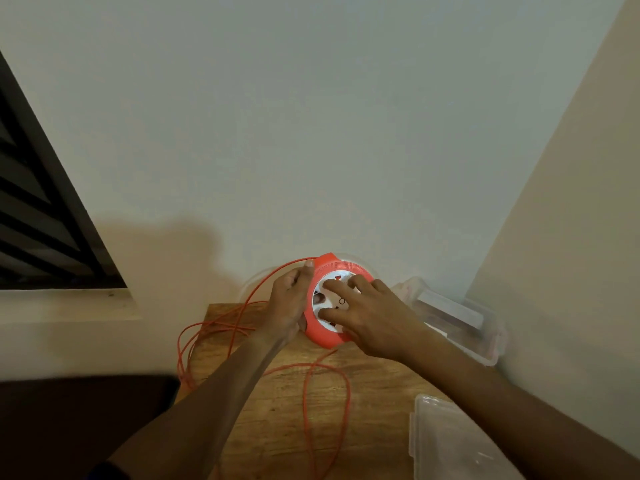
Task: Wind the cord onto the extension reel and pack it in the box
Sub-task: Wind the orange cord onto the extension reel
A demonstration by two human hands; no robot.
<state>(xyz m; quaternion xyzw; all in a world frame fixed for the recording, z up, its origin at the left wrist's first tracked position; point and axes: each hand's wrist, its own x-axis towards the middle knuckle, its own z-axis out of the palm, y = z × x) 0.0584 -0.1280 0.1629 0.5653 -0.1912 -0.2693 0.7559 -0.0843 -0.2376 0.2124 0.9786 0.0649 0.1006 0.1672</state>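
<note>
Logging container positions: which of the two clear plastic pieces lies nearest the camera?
The flat clear lid at the table's near right corner; the deeper clear box sits farther back, behind the right hand.

Above the wooden table (277, 427), the left hand (287, 303) is gripping the orange extension reel (329, 268) by its rim while the right hand (374, 317) is resting spread fingers on its white face, the orange cord (325, 403) lying looped beneath and a clear plastic box (460, 317) sitting right of it.

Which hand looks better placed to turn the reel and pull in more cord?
Probably the right hand: its fingers lie on the reel's white face. The left hand grips the rim where the cord feeds in.
</note>
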